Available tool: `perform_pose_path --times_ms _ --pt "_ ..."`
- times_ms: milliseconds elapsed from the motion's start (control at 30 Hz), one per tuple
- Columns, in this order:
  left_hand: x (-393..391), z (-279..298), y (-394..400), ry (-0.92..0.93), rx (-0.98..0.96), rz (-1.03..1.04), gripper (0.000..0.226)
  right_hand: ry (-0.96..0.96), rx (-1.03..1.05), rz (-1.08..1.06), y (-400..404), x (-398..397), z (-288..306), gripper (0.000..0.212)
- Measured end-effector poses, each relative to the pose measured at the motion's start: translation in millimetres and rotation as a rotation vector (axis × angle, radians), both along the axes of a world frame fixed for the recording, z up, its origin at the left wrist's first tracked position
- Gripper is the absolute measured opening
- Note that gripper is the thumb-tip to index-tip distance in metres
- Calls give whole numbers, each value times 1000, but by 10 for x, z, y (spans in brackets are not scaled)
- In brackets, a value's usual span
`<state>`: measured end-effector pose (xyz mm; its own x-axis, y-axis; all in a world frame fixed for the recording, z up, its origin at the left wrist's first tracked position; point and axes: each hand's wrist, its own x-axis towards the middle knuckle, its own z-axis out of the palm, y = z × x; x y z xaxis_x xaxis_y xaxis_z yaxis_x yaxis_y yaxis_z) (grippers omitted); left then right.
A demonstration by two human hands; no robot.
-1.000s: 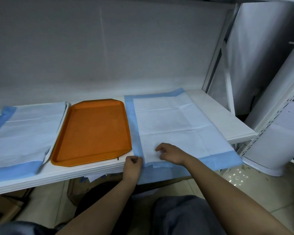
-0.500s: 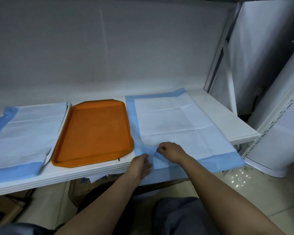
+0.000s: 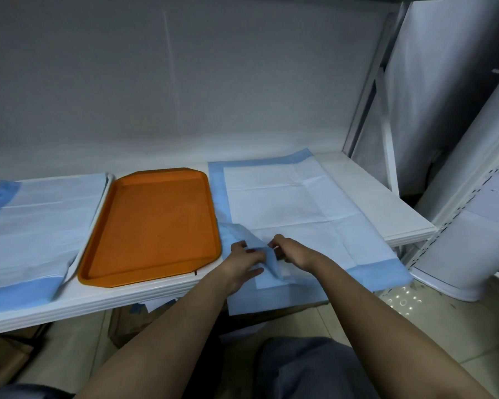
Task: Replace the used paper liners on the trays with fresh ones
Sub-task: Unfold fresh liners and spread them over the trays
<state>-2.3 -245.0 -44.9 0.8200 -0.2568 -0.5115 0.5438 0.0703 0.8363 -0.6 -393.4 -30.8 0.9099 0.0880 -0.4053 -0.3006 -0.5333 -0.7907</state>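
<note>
We are pinching the near-left corner of the top liner (image 3: 288,208) with our left hand (image 3: 244,263), fingers curled round the lifted flap so that its blue underside is showing. Our right hand (image 3: 296,253) is gripping the same folded-up corner just beside the left, thumb and fingers closed on the paper; the two hands are nearly touching across the flap. The rest of this liner is lying flat toward the right end of the shelf (image 3: 378,194), its white face up and its blue border reaching the back edge. Beneath it a second sheet (image 3: 277,298) is showing, hanging over the shelf's front edge below our wrists. Just left of the liner's left border the orange tray (image 3: 153,226) is sitting bare, its near rim close to the front edge. Further left, at the shelf's left end, another lined tray (image 3: 41,220) is lying under a white-and-blue sheet, its pale rim showing beside the orange one. At the right, beyond the shelf's end, a white upright frame (image 3: 386,116) is standing.
</note>
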Motion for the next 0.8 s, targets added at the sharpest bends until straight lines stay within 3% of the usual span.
perform_pose_path --times_ms 67,233,400,600,800 --pt "-35 -30 -77 -32 74 -15 71 17 45 -29 -9 15 19 40" --pt "-146 -93 -272 -71 174 150 54 38 55 -93 -34 43 -53 35" --pt "-285 -180 -148 58 170 227 41 29 -141 43 -1 76 -57 35" --pt "-594 -365 -126 126 57 488 32 36 -382 136 159 152 41 38" --pt "-720 -421 34 199 37 408 51 -5 -386 185 118 74 -8 41"
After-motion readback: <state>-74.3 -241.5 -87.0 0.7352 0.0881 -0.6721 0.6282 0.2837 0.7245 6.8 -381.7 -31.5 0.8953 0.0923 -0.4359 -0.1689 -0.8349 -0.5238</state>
